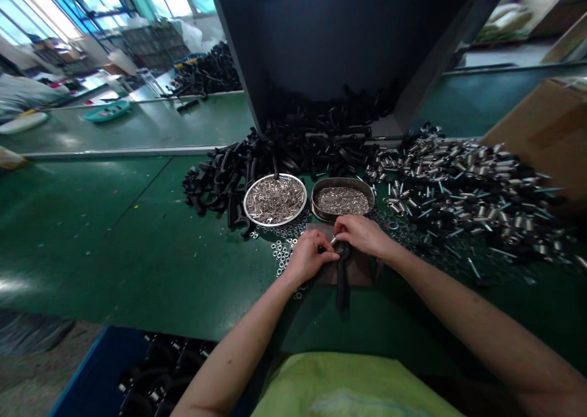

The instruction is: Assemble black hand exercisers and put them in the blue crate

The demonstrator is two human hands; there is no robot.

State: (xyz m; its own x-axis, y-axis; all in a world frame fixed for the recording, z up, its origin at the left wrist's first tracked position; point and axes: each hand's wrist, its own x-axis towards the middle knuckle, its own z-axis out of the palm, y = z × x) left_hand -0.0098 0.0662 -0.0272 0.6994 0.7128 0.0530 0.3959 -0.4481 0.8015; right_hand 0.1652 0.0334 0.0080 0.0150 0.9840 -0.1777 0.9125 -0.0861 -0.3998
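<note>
A black plastic handle [341, 282] lies on a flat brown plate [362, 273] at the table's near side, its wider head away from me. My left hand [310, 257] comes from the left with thumb and fingers closed at that head. From the right, my right hand [362, 233] pinches a small shiny metal cylinder [334, 240] just above it. Fingers partly hide where the cylinder and the head meet. Just beyond my hands stand a round dish [246, 212] of small metal pins and an oval tin [343, 216] of tiny metal parts.
Loose metal rings [280, 255] are scattered left of the plate. A pile of black handles [220, 172] spills from a big tipped dark bin [330, 44]. Knobs with metal screws [458, 191] heap at right, by a cardboard box [545, 136]. Below left sits a blue crate [87, 374].
</note>
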